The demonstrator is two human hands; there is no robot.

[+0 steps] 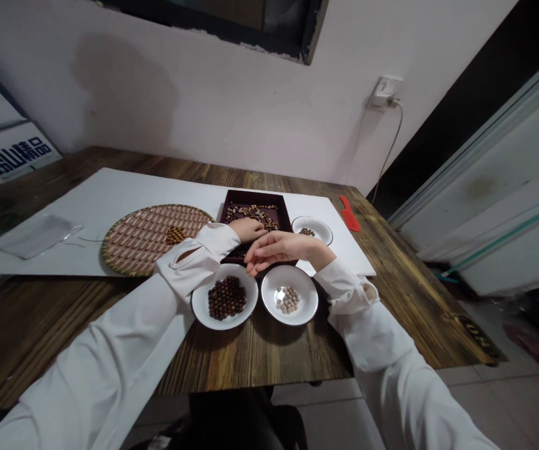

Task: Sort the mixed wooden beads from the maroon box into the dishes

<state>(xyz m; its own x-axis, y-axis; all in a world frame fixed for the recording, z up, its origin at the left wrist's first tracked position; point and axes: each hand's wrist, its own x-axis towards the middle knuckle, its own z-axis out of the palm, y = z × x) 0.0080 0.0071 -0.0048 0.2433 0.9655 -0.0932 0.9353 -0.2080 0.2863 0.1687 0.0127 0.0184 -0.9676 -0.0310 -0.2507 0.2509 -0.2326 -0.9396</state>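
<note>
Over the dark red tray (286, 215) of mixed beads (255, 215), my left hand (247, 229) is bent, fingers curled down and together. Whatever is under its fingertips is hidden. My right hand (276, 248) hovers across the tray's near part, palm turned inward. Its fingers are loosely stretched and a little apart, and I see nothing held in them. Just below are two white dishes: the left dish (199, 307) holds dark brown beads (227, 299), the right dish (272, 315) pale beads (289, 301).
A round woven tray (131, 234) at left carries a small group of yellow-brown beads (174, 235). Behind my right wrist stands another white dish (323, 232) with a few beads. A red comb-like object (349, 214), a white board (95, 194) and a clear plastic bag (37, 235) lie on the wooden table (419, 312).
</note>
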